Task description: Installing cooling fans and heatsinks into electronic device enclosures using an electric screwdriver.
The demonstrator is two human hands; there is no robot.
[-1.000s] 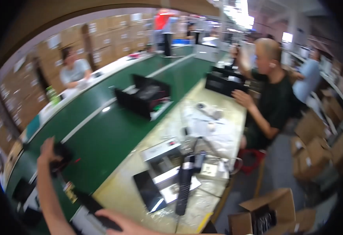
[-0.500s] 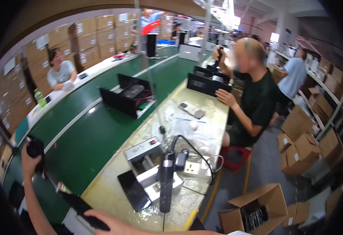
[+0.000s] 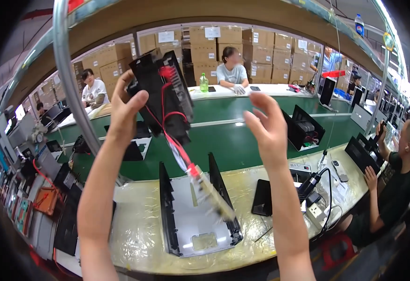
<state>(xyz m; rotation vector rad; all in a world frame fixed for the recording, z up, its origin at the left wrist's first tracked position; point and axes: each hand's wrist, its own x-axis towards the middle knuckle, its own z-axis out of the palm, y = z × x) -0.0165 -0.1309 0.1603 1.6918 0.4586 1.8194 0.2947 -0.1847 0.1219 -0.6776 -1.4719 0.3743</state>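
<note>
My left hand (image 3: pixel 124 105) grips the edge of a black plastic housing (image 3: pixel 155 93) and holds it raised over the bench. Red wires run across the housing. Red and white leads hang from it to a long, thin strip (image 3: pixel 212 192), blurred, which looks like a circuit board. This strip dangles above a light grey tray-like casing (image 3: pixel 191 215) with upright black side walls, lying on the bench. My right hand (image 3: pixel 268 129) is raised on the other side of the casing, fingers apart, touching nothing.
Right of the casing lie a dark flat panel (image 3: pixel 261 197), a black corded tool (image 3: pixel 309 186) and a power strip (image 3: pixel 315 213). Beyond the bench runs a green conveyor (image 3: pixel 214 145) carrying a partly built black unit (image 3: pixel 303 126). A metal post (image 3: pixel 64 70) rises at left. Co-workers sit around.
The view has swung left. My left hand has lifted the black housing and its wires over the bench. My right hand has left the dark panel it touched and is now raised.
</note>
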